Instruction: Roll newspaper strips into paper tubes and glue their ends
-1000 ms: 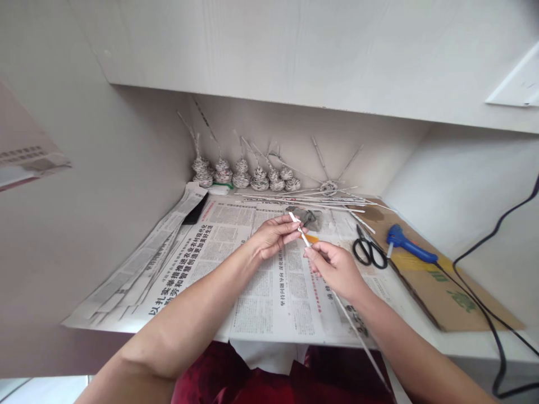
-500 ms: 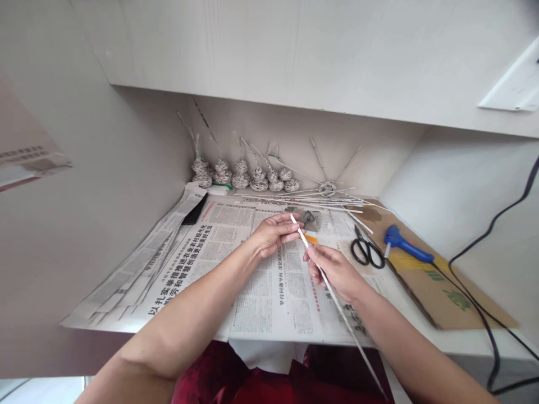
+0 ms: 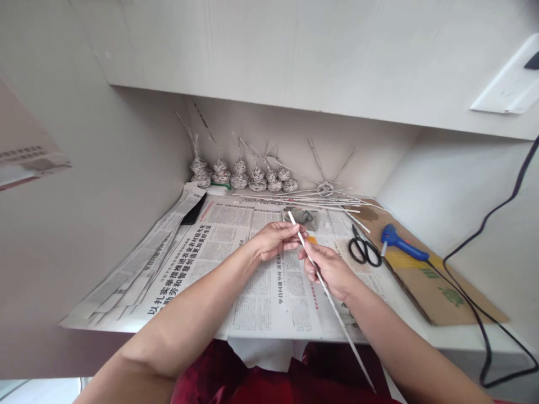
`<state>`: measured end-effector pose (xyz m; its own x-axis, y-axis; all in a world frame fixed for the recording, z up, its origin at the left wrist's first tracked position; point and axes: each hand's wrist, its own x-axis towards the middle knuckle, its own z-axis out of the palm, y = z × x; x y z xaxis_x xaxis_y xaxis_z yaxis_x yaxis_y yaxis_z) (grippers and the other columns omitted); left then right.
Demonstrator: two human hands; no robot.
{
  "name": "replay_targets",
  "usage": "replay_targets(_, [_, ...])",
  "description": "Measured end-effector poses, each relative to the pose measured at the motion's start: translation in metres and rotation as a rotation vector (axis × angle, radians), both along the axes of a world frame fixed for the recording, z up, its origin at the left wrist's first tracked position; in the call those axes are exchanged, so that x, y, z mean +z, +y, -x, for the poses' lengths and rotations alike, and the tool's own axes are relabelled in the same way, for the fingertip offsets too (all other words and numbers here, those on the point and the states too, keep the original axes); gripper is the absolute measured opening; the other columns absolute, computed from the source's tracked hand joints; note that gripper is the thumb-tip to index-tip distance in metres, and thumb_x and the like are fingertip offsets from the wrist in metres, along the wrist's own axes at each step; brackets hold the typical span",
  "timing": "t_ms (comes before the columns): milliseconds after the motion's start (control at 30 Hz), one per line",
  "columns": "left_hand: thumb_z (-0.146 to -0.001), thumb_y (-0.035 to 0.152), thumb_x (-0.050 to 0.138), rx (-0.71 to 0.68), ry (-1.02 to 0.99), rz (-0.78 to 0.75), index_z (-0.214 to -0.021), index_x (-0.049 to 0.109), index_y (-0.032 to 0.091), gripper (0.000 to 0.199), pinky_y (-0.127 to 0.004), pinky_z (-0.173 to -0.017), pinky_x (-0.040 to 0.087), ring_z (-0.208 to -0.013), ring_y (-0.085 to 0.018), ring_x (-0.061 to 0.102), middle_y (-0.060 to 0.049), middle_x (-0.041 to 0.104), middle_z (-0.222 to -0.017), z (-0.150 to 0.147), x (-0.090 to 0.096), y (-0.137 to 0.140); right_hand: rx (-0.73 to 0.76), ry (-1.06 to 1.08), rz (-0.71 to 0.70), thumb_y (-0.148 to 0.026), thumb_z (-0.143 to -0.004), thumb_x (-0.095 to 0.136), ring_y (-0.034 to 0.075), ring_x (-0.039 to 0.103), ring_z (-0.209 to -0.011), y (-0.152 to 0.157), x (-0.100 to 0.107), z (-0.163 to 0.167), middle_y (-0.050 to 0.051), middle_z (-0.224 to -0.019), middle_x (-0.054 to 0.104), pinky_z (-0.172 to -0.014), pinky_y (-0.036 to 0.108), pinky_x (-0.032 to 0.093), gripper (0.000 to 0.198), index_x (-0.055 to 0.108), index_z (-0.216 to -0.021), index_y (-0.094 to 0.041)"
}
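A thin white rolled paper stick [image 3: 332, 303] slants from between my hands down toward my lap. Near its upper end, my left hand [image 3: 278, 240] pinches it between thumb and fingers. Just below, my right hand [image 3: 328, 266] is closed round the same stick, thumb on top. A small orange piece [image 3: 311, 239] shows behind the hands; whether it is held or lies on the table I cannot tell. Under both hands lies a spread newspaper [image 3: 256, 303]. Beyond the fingertips rests a crumpled grey cloth-like thing [image 3: 309, 217].
Several woven paper gourds [image 3: 239, 175] line the back wall, beside a spoked woven piece [image 3: 325, 189] and loose paper sticks [image 3: 295, 201]. At right are black-handled scissors [image 3: 364, 251], a blue glue gun [image 3: 404, 244] with a black cord [image 3: 480, 224], and a cardboard sheet [image 3: 467, 311]. A shelf board [image 3: 295, 62] overhangs.
My left hand has shifted slightly down along the stick, so more of its tip sticks out. My fingers are drawn closer together, and the view has shifted slightly.
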<state>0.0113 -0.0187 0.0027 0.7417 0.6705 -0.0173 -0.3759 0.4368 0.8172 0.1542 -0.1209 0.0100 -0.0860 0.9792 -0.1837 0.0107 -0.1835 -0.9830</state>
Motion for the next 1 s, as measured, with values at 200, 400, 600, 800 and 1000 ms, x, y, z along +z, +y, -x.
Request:
replay_targets(200, [-0.077, 0.026, 0.065, 0.288, -0.014, 0.099, -0.087, 0.064, 0.011, 0.018, -0.017, -0.051, 0.052, -0.064, -0.012, 0.066, -0.007, 0.067, -0.078, 0.003, 0.001, 0.014, -0.127, -0.652, -0.296, -0.051, -0.081, 0.052, 0.012, 0.041, -0.047, -0.016, -0.001, -0.004, -0.005, -0.052, 0.045, -0.049, 0.026, 0.032, 0.028, 0.056, -0.081, -0.023])
replay_targets(400, [-0.083, 0.029, 0.058, 0.673, -0.128, 0.190, -0.084, 0.061, 0.011, 0.018, -0.015, -0.048, 0.049, -0.056, -0.008, 0.061, -0.001, 0.060, -0.065, 0.008, 0.005, 0.030, -0.137, -0.937, -0.308, -0.046, -0.087, 0.044, 0.014, 0.047, -0.050, -0.050, -0.002, -0.026, -0.004, -0.054, 0.051, -0.051, 0.025, 0.034, 0.026, 0.058, -0.087, -0.024])
replay_targets(600, [-0.077, 0.042, 0.062, 0.368, 0.022, 0.007, -0.086, 0.065, 0.011, 0.033, -0.014, -0.040, 0.039, -0.054, -0.006, 0.055, -0.006, 0.065, -0.078, -0.006, 0.001, 0.005, -0.262, -1.335, -0.531, -0.038, -0.090, 0.041, 0.016, 0.058, -0.064, -0.050, -0.006, -0.033, 0.002, -0.071, 0.064, -0.060, 0.026, 0.035, 0.026, 0.061, -0.089, -0.021])
replay_targets(800, [-0.072, 0.038, 0.069, 0.049, 0.018, -0.129, -0.083, 0.064, 0.010, 0.031, -0.014, -0.046, 0.043, -0.053, -0.004, 0.051, -0.007, 0.065, -0.084, -0.015, -0.004, -0.015, -0.301, -1.419, -0.616, -0.039, -0.090, 0.040, 0.018, 0.055, -0.064, -0.035, -0.005, -0.022, 0.005, -0.065, 0.061, -0.057, 0.028, 0.031, 0.030, 0.060, -0.082, -0.019])
replay_targets(1000, [-0.075, 0.032, 0.068, 0.024, -0.080, -0.068, -0.079, 0.061, 0.009, 0.025, -0.016, -0.053, 0.049, -0.057, -0.006, 0.057, -0.006, 0.064, -0.077, -0.010, 0.001, -0.011, -0.013, -0.307, -0.075, -0.054, -0.087, 0.036, 0.010, 0.034, -0.039, -0.031, 0.001, -0.016, -0.006, -0.048, 0.037, -0.041, 0.024, 0.027, 0.038, 0.051, -0.079, -0.021])
